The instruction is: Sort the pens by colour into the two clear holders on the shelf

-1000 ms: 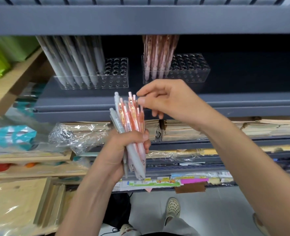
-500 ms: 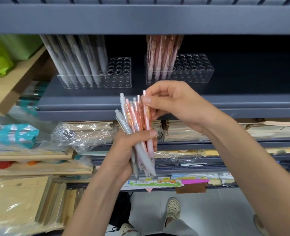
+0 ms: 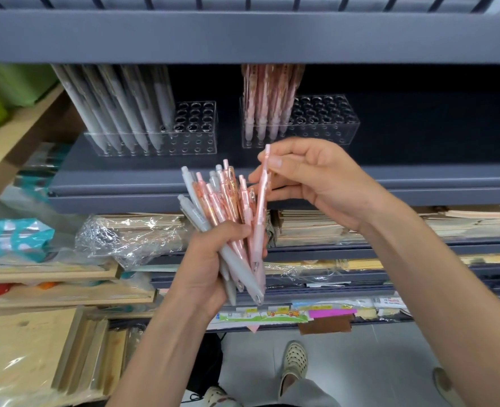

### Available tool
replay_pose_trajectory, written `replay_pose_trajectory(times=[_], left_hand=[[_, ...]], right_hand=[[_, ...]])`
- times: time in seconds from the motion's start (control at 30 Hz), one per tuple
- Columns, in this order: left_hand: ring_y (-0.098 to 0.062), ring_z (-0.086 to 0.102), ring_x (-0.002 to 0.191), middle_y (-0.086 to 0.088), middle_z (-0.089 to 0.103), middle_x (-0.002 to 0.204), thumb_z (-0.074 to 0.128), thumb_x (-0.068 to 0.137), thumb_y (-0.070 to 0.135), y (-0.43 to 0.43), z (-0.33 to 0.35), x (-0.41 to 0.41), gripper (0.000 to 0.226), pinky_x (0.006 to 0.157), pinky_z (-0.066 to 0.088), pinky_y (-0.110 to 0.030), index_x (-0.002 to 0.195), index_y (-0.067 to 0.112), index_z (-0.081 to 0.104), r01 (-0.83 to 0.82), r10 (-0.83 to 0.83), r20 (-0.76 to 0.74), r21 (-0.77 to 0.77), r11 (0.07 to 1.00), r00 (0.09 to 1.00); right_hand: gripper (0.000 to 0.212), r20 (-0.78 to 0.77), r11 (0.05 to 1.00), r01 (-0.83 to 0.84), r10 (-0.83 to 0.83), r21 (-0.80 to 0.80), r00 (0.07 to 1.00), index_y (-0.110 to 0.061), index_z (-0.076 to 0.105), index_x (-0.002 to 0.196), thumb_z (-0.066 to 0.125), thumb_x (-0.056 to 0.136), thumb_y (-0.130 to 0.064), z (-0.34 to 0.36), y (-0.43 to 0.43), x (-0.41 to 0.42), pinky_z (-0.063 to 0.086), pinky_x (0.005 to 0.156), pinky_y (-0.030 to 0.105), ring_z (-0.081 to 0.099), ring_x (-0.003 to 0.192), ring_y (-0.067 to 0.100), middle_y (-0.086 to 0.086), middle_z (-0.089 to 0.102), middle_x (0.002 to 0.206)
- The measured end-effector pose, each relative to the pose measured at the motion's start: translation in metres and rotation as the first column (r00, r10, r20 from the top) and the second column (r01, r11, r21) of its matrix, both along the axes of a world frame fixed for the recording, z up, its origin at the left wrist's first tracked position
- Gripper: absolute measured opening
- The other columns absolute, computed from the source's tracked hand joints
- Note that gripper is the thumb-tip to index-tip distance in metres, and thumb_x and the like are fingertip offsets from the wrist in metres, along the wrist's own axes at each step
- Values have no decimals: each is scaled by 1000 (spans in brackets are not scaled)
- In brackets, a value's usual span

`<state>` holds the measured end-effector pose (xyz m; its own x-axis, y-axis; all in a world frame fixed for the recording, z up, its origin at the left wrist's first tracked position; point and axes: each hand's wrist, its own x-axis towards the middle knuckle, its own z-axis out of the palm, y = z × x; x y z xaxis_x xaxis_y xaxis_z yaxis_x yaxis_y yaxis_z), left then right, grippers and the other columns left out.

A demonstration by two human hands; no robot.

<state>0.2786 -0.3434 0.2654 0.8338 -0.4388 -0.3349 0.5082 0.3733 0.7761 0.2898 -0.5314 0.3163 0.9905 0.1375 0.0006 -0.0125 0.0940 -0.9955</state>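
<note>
Across the grey shelf (image 3: 404, 183) in front of you, two clear holders stand side by side and well apart. The left holder (image 3: 197, 142) sits toward the shelf's left end, near its front edge, with grey pens (image 3: 119, 113) leaning in its left holes and open holes showing to their right. The right holder (image 3: 328, 127) sits nearer the shelf's middle, with pink pens (image 3: 268, 104) bunched in its left holes. Just below the shelf's front edge, your left hand (image 3: 210, 259) grips a mixed bundle of pens (image 3: 219, 201). Its fingers and thumb are curled tight round the barrels, the clicker ends fan upward and the tips point down past your palm. Grey pens lie on the bundle's left side, and pink ones fill its middle and right. Your right hand (image 3: 316, 183) pinches one pink pen (image 3: 260, 212) near its top between thumb and forefinger, with the other fingers loosely curled beneath. That pen stands nearly upright at the right edge of the bundle, its top raised above the others. Its lower half touches them beside your left thumb, and you cannot tell whether your left hand also has hold of it. Both hands hang lower than the holders, your left below the gap between them and your right below the right holder.
</note>
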Motion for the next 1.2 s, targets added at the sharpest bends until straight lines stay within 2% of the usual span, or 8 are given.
replay_pose_trajectory(times=[0.17,0.37,0.53,0.7,0.8,0.87,1.03,1.2], left_hand=[[-22,59,57,-12,62,68,62,65,7,0,-2,3,32,58,52,-32,96,0,60,-16,17,31,-28,999,999],[-20,57,58,-8,62,69,66,62,9,8,-7,10,26,57,51,-30,88,7,63,0,2,30,-64,998,1000],[-19,57,59,-7,62,69,63,66,10,9,-8,10,14,58,50,-30,74,14,74,3,-1,40,-54,999,999],[-19,57,60,-8,62,70,61,69,9,10,-9,9,16,59,52,-30,79,12,73,1,4,63,-67,998,998],[-19,57,60,-6,61,70,60,70,10,10,-8,7,18,61,50,-30,71,19,75,20,-14,90,-72,997,996],[-19,57,60,-7,60,70,61,69,9,10,-9,7,17,60,51,-30,70,18,75,18,-10,88,-84,996,996],[-20,58,60,-9,60,70,69,60,8,13,-11,5,28,58,53,-30,88,5,64,-16,22,72,-86,996,997],[-21,58,60,-8,61,69,61,70,6,14,-12,4,19,60,53,-31,89,5,61,-23,29,74,-70,997,997]], right_hand=[[9,130,973,222,-229,69,965,-4,60,101,59,94,-10,10,-12,1,59,68,29,71,77,24,12,74,85],[5,377,791,579,-607,199,700,-7,60,97,59,92,-6,32,-36,8,58,76,37,71,83,26,10,72,89],[17,494,686,691,-692,226,526,-14,59,100,62,89,-2,30,-39,14,58,79,38,69,90,24,-3,72,88],[12,544,672,739,-637,45,546,-12,65,91,58,85,-3,25,-38,34,59,80,39,71,85,19,-10,73,82],[10,536,634,756,-587,-160,606,-22,72,88,63,83,-25,24,-38,49,55,87,49,70,91,25,-1,74,89],[33,526,570,756,-557,-320,643,-17,73,97,64,82,-45,26,-35,56,52,91,47,66,99,31,3,74,97],[28,581,449,775,-514,-444,631,-18,70,107,62,92,-40,32,-26,63,37,92,9,58,102,1,-13,68,94],[36,567,435,746,-486,-504,666,-15,65,115,61,93,-43,36,-17,64,42,103,30,58,113,22,3,68,114]])
